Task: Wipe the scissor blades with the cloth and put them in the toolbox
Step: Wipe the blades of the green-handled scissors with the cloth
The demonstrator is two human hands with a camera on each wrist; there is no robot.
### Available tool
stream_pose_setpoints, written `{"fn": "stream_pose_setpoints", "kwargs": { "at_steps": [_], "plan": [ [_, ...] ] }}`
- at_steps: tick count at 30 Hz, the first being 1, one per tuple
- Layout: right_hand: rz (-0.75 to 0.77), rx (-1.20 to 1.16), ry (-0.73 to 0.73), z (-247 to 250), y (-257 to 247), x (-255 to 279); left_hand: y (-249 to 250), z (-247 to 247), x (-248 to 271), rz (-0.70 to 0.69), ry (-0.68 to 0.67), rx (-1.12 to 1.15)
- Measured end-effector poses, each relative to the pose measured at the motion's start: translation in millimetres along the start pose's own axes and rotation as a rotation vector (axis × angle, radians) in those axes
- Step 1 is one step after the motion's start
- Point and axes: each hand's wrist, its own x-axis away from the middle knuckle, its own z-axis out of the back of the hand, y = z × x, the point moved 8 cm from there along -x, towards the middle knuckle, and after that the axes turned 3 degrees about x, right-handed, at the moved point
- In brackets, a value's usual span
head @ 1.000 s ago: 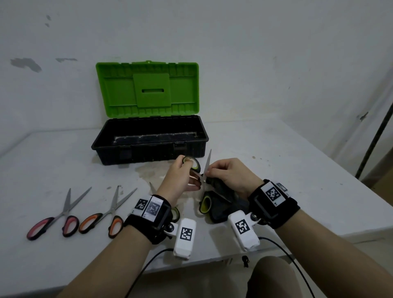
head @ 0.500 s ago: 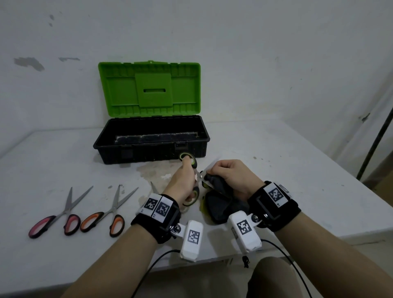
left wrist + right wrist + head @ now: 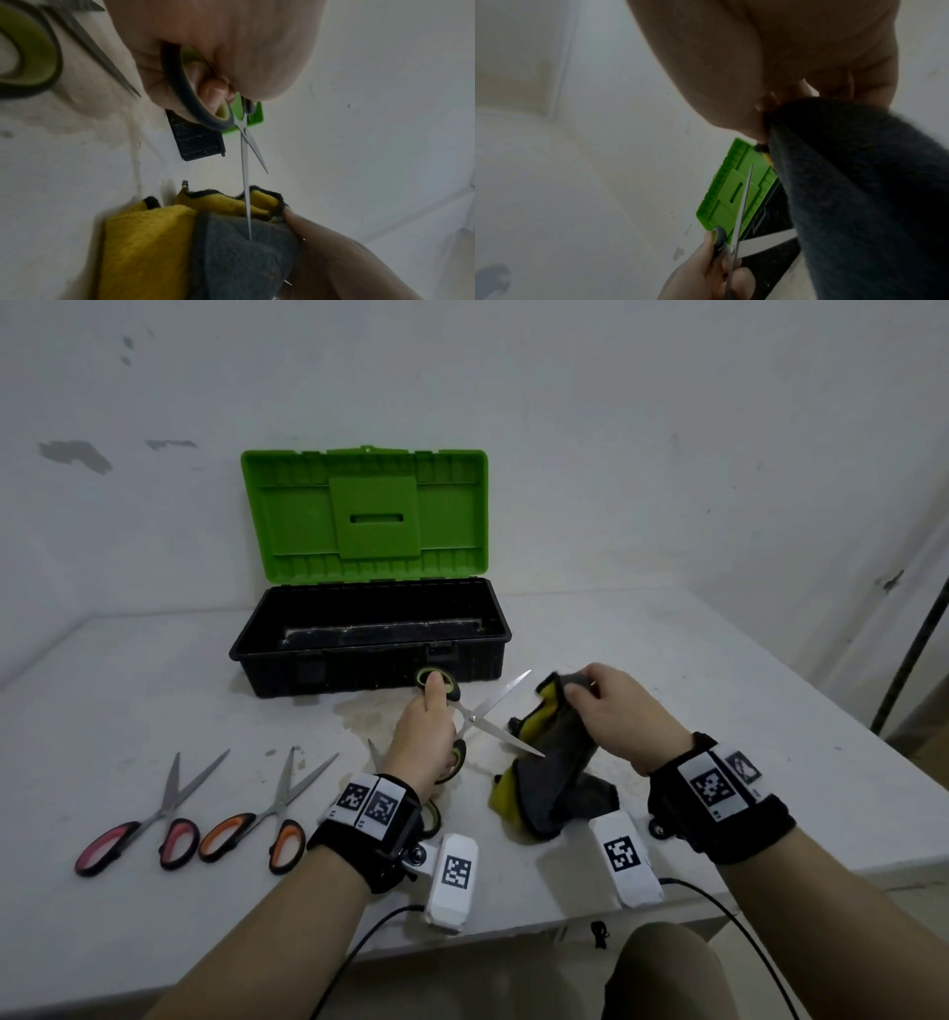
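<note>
My left hand [image 3: 429,737] grips the green-and-black handles of a pair of scissors [image 3: 488,716], thumb through the upper loop. Its blades stand spread wide, one pointing up right, the other down right onto the cloth. My right hand [image 3: 611,711] pinches the top of a grey and yellow cloth [image 3: 554,762], lifting it just right of the blades; its lower end hangs to the table. In the left wrist view the long blade [image 3: 246,192] lies across the cloth [image 3: 231,253]. The open toolbox [image 3: 369,654], black tray with green lid, sits behind the hands.
Two more pairs of scissors lie at the front left of the white table [image 3: 667,660], one with pink handles [image 3: 138,829] and one with orange handles [image 3: 257,829]. Another green-handled pair [image 3: 30,60] lies under my left wrist. A wall stands close behind the toolbox.
The scissor blades have opened wide. My right hand has lifted the cloth up and to the right, off the blades, so the cloth now hangs from its fingers.
</note>
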Motion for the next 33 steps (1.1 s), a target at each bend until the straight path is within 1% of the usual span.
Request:
{"fn": "stream_pose_setpoints", "kwargs": {
  "at_steps": [2, 4, 6, 8, 11, 14, 16, 18, 22, 23, 25, 27, 29, 31, 33],
  "plan": [
    [0.054, -0.005, 0.132, 14, -9, 4, 3, 0, 0, -0.004, 0.010, 0.000],
    [0.181, 0.005, 0.203, 15, -29, 11, 2, -3, -2, 0.003, 0.011, 0.015],
    [0.330, 0.051, 0.181, 0, -51, 18, 3, -10, 0, -0.014, -0.010, 0.042],
    [0.436, 0.130, 0.089, -25, -63, 22, 4, -16, 2, -0.040, -0.029, 0.026],
    [0.532, 0.225, 0.004, -50, -63, 26, 7, -18, 4, -0.096, -0.044, -0.029],
    [0.602, 0.218, 0.023, -54, -65, 31, 6, -16, 4, -0.146, -0.037, -0.057],
    [0.623, 0.253, 0.047, -56, -66, 34, 8, -15, 6, -0.177, -0.015, -0.065],
    [0.611, 0.250, 0.089, -55, -67, 32, 9, -17, 5, -0.199, -0.007, -0.063],
    [0.455, 0.237, 0.145, -40, -58, 19, 12, -21, 12, -0.176, -0.025, -0.029],
    [0.456, 0.227, 0.155, -34, -58, 17, 12, -22, 13, -0.161, -0.033, -0.019],
    [0.541, 0.193, 0.137, -29, -64, 21, 11, -21, 13, -0.141, -0.050, -0.010],
    [0.629, 0.228, 0.066, -38, -70, 27, 12, -21, 11, -0.151, -0.062, -0.047],
    [0.644, 0.273, 0.029, -46, -69, 29, 12, -23, 8, -0.190, -0.055, -0.090],
    [0.611, 0.260, 0.059, -44, -63, 24, 12, -22, 7, -0.224, -0.038, -0.072],
    [0.504, 0.252, 0.108, -33, -49, 12, 10, -20, 8, -0.226, -0.030, -0.039]
  ]
}}
